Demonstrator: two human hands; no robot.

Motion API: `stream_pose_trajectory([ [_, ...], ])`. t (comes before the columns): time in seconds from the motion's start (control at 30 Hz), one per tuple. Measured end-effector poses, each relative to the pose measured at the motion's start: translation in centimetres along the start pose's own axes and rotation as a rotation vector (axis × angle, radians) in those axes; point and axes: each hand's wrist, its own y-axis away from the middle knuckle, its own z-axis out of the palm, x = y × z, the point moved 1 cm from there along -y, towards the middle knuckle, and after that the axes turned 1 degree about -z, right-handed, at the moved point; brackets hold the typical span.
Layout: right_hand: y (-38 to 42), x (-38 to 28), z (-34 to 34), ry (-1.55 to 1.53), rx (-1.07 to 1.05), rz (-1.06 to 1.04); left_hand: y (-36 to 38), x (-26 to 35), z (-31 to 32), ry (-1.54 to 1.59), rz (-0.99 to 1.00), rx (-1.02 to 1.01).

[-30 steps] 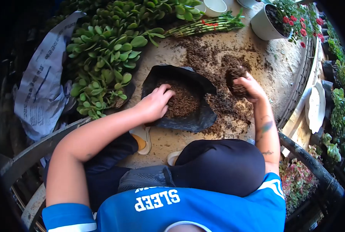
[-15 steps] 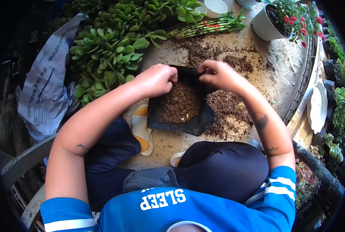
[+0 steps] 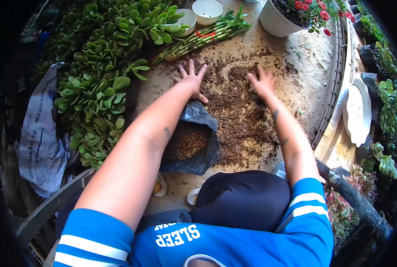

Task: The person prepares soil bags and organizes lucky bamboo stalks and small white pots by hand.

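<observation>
Both of my arms reach forward over loose brown potting mix (image 3: 238, 120) scattered on the ground. My left hand (image 3: 191, 82) is spread wide with fingers apart at the left edge of the scatter, just beyond the black plastic bag. My right hand (image 3: 264, 83) rests over the right side of the scatter, fingers apart and slightly blurred, holding nothing. The black bag (image 3: 203, 160) stands with its mouth open beneath my left forearm, some of the same mix inside. My left arm covers part of the bag.
A leafy succulent (image 3: 96, 89) fills the left side. Behind lie a bundle of green bamboo stalks (image 3: 194, 44) tied in red and white bowls (image 3: 207, 11). A white pot (image 3: 278, 20) with red flowers stands back right. A white dish (image 3: 358, 111) sits at right.
My hands have let go of the black bag's rim and moved forward onto the scattered mix, fingers now spread. The bag sits lower and its rim has folded inward. The camera view has shifted.
</observation>
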Motion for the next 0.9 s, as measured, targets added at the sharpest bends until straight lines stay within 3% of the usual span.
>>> stream_pose_trajectory([
  [0.13,4.9,-0.6,5.4,0.099,-0.134,-0.597,2.0,2.6,2.6,-0.136,0.109,-0.01],
  [0.2,8.1,0.1,5.4,0.287,-0.247,-0.758,2.2,2.7,4.7,-0.134,0.119,0.078],
  [0.37,14.1,2.4,5.4,0.616,-0.453,-0.884,2.4,3.7,9.1,-0.13,0.222,0.471],
  [0.5,15.6,4.2,6.1,0.657,-0.453,-0.977,2.8,3.1,8.1,-0.041,0.401,0.358],
  [0.6,15.1,5.3,5.8,0.646,-0.432,-1.086,2.8,2.8,5.4,0.32,0.596,0.425],
  [0.67,13.5,6.2,6.1,0.529,-0.49,-0.948,2.9,2.8,2.8,0.574,0.613,0.482],
  [0.7,13.4,5.6,5.0,0.423,-0.349,-0.944,4.2,2.9,1.0,0.661,0.564,0.39],
  [0.73,12.4,5.4,4.7,0.224,-0.336,-0.856,5.5,2.8,-0.9,0.743,0.516,0.296],
  [0.77,11.3,5.2,4.6,0.088,-0.329,-0.712,6.7,2.2,-1.6,1.005,0.65,-0.053],
  [0.8,10.3,4.9,4.7,-0.044,-0.321,-0.565,9.6,1.7,-3.1,0.94,0.79,-0.25],
  [0.83,9.8,3.9,4.4,-0.333,-0.492,-0.344,12.3,1.1,-3.6,0.865,0.709,-0.592],
  [0.87,9.7,2.3,3.5,-0.615,-0.655,-0.111,14.5,0.2,-3.8,0.742,0.748,-0.856],
  [0.9,10.2,0.1,2.3,-0.606,-0.739,-0.065,15.7,-1.0,-3.0,0.599,0.723,-1.071],
])
